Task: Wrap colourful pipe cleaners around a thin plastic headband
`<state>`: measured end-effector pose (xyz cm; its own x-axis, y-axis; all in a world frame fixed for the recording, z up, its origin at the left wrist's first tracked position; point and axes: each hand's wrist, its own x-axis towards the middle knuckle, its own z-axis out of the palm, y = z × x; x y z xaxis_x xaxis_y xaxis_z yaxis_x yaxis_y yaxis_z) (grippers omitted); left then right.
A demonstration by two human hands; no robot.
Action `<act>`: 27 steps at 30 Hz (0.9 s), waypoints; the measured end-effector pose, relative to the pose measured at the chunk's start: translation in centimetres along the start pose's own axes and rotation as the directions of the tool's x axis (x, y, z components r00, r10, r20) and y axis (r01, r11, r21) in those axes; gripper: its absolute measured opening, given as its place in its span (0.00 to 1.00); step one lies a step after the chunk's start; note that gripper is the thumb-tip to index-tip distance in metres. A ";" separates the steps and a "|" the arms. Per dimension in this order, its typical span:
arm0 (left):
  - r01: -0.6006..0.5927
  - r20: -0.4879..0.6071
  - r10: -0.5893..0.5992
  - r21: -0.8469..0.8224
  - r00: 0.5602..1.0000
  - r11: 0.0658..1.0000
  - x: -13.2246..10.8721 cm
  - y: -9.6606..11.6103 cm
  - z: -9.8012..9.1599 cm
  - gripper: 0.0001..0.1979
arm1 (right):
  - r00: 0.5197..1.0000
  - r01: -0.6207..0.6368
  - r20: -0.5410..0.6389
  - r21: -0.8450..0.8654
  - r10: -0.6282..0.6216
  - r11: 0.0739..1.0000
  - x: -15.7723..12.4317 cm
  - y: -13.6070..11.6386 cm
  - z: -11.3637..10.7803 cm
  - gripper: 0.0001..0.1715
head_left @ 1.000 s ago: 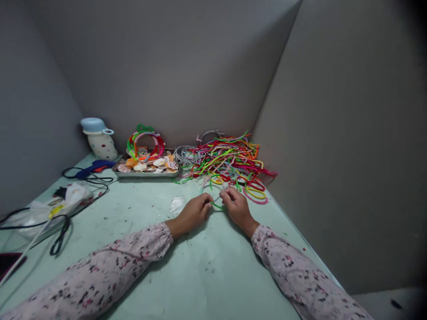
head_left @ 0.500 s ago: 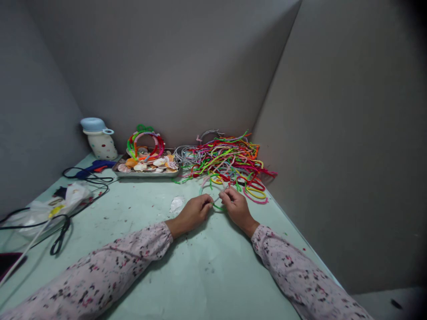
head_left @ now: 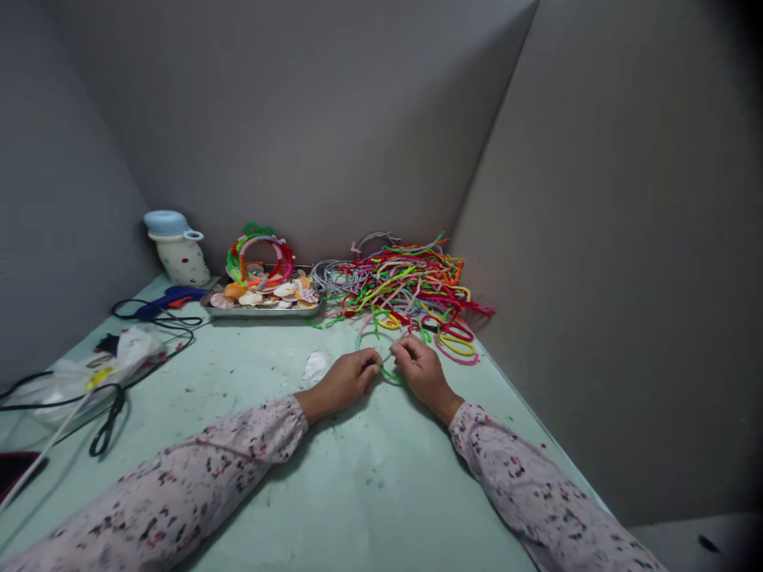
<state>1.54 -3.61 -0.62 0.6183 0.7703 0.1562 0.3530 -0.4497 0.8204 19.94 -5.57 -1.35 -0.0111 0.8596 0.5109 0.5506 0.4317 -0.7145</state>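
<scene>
Both hands pinch a hoop of pipe cleaner (head_left: 390,376) in front of me, its visible parts pale teal, grey and green. My left hand (head_left: 351,375) closes thumb and fingertips on the hoop's left side. On the other side, my right hand (head_left: 424,373) is closed too, fingertips at the hoop's upper right. A thin grey stretch runs between the two sets of fingertips. My fingers hide the parts they grip. Just beyond lies a big heap of coloured pipe cleaners (head_left: 411,278), with loose red and yellow loops (head_left: 458,346) at its near right edge.
A metal tray (head_left: 262,312) of seashells (head_left: 286,291) carries several finished-looking coloured hoops (head_left: 239,258). Coiled grey wire (head_left: 334,276) lies beside it. At left are a bottle (head_left: 182,258), a blue glue gun (head_left: 167,300), black cables (head_left: 110,421) and a plastic bag (head_left: 134,349). A white shell-like piece (head_left: 315,365) lies near my left hand.
The hoop has shifted slightly between my fingertips, with its green lower part showing a little more. Both hands stay in almost the same place.
</scene>
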 end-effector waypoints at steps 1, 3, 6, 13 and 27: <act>0.007 0.007 -0.007 -0.012 1.000 1.000 0.0 0.0 0.0 0.08 | 1.000 0.003 0.001 -0.001 -0.003 1.000 0.0 0.0 0.0 0.14; 0.023 0.020 -0.022 -0.048 1.000 0.999 0.0 0.0 0.0 0.09 | 1.000 0.009 0.000 0.000 -0.009 1.000 0.0 0.0 0.0 0.14; 0.038 0.039 -0.034 -0.100 0.999 0.994 0.0 0.1 -0.1 0.10 | 1.000 0.013 -0.003 0.004 -0.013 1.000 0.1 -0.1 0.0 0.14; 0.029 0.035 -0.026 -0.094 0.999 0.995 0.0 0.3 -0.3 0.11 | 1.000 0.022 -0.002 -0.001 -0.022 1.000 0.0 -0.3 -0.1 0.14; 0.010 0.053 -0.009 -0.022 0.999 1.000 0.3 -0.1 -0.3 0.11 | 0.999 0.033 0.006 -0.022 -0.033 0.999 0.0 -0.3 -0.1 0.13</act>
<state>1.42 -3.19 -0.49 0.6516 0.7492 0.1190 0.3442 -0.4318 0.8337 19.86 -5.73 -1.12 -0.0344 0.8465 0.5313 0.5685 0.4537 -0.6862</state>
